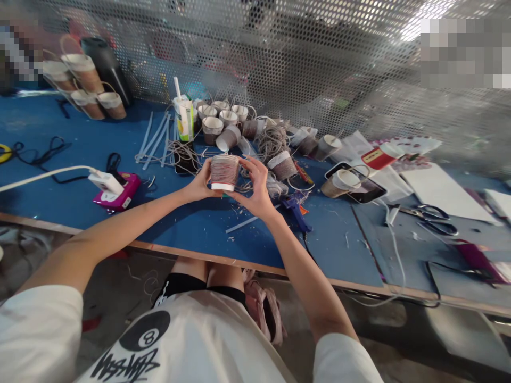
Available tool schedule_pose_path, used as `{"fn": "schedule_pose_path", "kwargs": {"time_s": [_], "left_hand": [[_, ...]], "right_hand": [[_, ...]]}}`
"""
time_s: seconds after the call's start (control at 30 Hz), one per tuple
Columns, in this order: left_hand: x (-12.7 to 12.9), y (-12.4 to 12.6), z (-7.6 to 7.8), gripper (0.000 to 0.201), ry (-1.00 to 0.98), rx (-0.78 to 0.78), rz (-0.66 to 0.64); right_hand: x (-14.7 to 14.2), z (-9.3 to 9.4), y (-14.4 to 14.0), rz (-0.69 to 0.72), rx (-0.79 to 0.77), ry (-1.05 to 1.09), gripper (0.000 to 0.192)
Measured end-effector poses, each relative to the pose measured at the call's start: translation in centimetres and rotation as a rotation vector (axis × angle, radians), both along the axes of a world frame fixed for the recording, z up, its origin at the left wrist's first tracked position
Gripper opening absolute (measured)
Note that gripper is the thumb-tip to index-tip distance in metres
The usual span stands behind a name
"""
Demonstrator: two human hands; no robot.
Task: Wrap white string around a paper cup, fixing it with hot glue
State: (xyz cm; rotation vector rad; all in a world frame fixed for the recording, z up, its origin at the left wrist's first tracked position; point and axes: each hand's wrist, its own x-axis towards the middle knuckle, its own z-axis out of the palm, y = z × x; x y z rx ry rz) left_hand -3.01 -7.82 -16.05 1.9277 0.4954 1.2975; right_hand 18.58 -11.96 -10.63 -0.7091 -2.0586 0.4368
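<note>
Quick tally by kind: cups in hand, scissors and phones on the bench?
Cup wound with twine, held between the left hand and the right hand: 1
Scissors: 1
Phone lying flat: 1
Total: 3

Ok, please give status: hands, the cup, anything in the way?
Left hand and right hand both hold twine-wrapped cup above blue table. Nothing between them.

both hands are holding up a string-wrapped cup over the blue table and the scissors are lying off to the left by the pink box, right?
Not quite. The head view shows the scissors lying off to the right, on the grey mat, not by the pink box. The rest holds: the left hand and right hand hold the string-wrapped cup over the blue table.
</note>
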Motion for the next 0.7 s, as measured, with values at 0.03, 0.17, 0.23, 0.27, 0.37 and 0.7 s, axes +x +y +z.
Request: {"fn": "schedule_pose_path", "kwargs": {"time_s": [0.03,0.17,0.23,0.27,0.37,0.7], "left_hand": [[0.0,0.0,-0.1,0.099,0.023,-0.013,0.012],[-0.1,-0.2,0.0,0.122,0.049,0.060,0.164],[-0.1,-0.3,0.3,0.123,0.039,0.156,0.228],[-0.1,-0.4,0.5,0.118,0.044,0.200,0.243],[-0.1,-0.9,1.3,0.093,0.090,0.264,0.295],[-0.1,0.2,0.2,0.094,-0.034,0.036,0.492]], "right_hand": [[0.0,-0.1,0.0,-0.007,0.024,0.009,0.078],[0.0,-0.5,0.3,0.020,0.122,0.004,0.076],[0.1,-0.6,0.4,0.003,0.118,-0.042,0.076],[0.1,-0.7,0.4,-0.006,0.112,-0.063,0.077],[0.0,-0.5,0.1,0.000,0.111,-0.089,0.077],[1.2,2.2,-0.8,-0.343,0.104,0.038,0.040]]}}
